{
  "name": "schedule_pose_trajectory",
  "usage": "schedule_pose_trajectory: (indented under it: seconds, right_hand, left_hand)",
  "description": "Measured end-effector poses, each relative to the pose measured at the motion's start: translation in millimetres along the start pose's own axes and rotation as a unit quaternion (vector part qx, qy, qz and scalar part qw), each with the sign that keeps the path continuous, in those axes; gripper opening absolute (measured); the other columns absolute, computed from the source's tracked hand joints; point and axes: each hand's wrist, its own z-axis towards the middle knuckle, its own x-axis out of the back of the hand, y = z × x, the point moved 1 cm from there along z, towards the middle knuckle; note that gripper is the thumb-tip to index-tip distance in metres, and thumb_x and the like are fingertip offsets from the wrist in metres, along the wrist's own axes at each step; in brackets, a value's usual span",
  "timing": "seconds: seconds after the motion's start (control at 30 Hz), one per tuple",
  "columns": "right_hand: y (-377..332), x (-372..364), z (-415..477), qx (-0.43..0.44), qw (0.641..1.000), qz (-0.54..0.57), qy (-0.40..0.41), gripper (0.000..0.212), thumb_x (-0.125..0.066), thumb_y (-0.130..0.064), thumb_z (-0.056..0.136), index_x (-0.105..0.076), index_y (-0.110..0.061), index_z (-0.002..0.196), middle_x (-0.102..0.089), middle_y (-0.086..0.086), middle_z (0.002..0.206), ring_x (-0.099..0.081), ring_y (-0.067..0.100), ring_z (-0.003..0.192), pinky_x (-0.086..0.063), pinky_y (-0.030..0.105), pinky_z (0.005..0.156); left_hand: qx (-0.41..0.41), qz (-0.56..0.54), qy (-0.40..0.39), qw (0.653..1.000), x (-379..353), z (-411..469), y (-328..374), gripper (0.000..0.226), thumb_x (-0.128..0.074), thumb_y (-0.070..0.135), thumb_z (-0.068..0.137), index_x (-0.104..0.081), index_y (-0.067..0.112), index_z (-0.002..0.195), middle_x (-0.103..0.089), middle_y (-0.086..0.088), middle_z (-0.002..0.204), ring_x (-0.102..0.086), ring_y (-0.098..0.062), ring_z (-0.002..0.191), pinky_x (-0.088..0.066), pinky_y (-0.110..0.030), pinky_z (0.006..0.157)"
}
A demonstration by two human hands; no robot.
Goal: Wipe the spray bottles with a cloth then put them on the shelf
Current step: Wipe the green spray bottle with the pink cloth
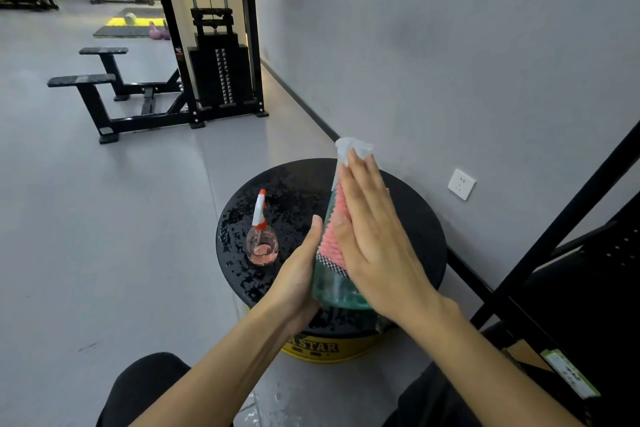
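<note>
A tall green spray bottle (337,291) with a white trigger head is held tilted above a round black stool (415,218). My left hand (298,281) grips its lower left side. My right hand (374,236) lies flat with straight fingers, pressing a pink cloth (332,232) with a black-and-white checked edge against the bottle's side. A small clear spray bottle (262,243) with an orange-and-white head and a little pink liquid stands upright on the stool, to the left of my hands.
The stool top is wet with droplets and has a yellow lettered base (322,350). A black metal shelf frame (561,253) rises at the right. A grey wall with a white socket (461,184) is behind. A black weight machine (214,73) stands far left.
</note>
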Motion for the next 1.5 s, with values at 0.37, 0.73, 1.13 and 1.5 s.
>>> schedule_pose_trajectory:
  seconds: [0.37,0.73,1.13,1.5]
  right_hand:
    - [-8,-11,-13,-0.003,0.999,0.039,-0.019,0.057,-0.028,-0.029,0.106,0.000,-0.022,0.155,0.012,-0.013,0.162,0.019,0.000,0.146,0.000,0.042,0.123]
    - [-10,-21,-35,0.034,0.998,-0.052,-0.006,0.060,-0.024,-0.030,0.102,0.000,-0.016,0.155,0.009,-0.006,0.163,0.013,0.012,0.149,-0.002,0.045,0.121]
    - [-4,-9,-23,0.000,0.999,0.033,-0.018,0.059,-0.027,-0.031,0.106,0.005,-0.022,0.154,0.016,-0.014,0.161,0.019,0.002,0.146,0.000,0.039,0.123]
    - [10,-12,-8,-0.011,0.998,0.061,-0.018,0.056,-0.025,-0.030,0.106,0.003,-0.023,0.154,0.014,-0.015,0.161,0.018,-0.002,0.145,0.010,0.016,0.117]
  left_hand:
    - [0.003,-0.024,0.027,0.999,5,2,5,0.047,-0.028,0.053,0.100,-0.066,0.032,0.117,-0.074,0.000,0.115,-0.072,-0.013,0.101,-0.060,-0.030,0.073]
    - [-0.029,-0.018,0.055,0.998,8,6,3,0.042,-0.037,0.040,0.103,-0.070,0.016,0.096,-0.078,-0.001,0.079,-0.075,-0.008,0.072,-0.055,-0.017,0.055]
    - [-0.009,-0.023,0.019,1.000,3,7,-4,0.055,-0.028,0.056,0.099,-0.066,0.023,0.120,-0.076,-0.004,0.107,-0.074,-0.016,0.096,-0.059,-0.029,0.071]
    - [-0.027,0.037,-0.010,0.999,5,6,-15,0.045,-0.029,0.057,0.093,-0.061,0.041,0.121,-0.071,0.009,0.121,-0.066,-0.009,0.113,-0.053,-0.039,0.094]
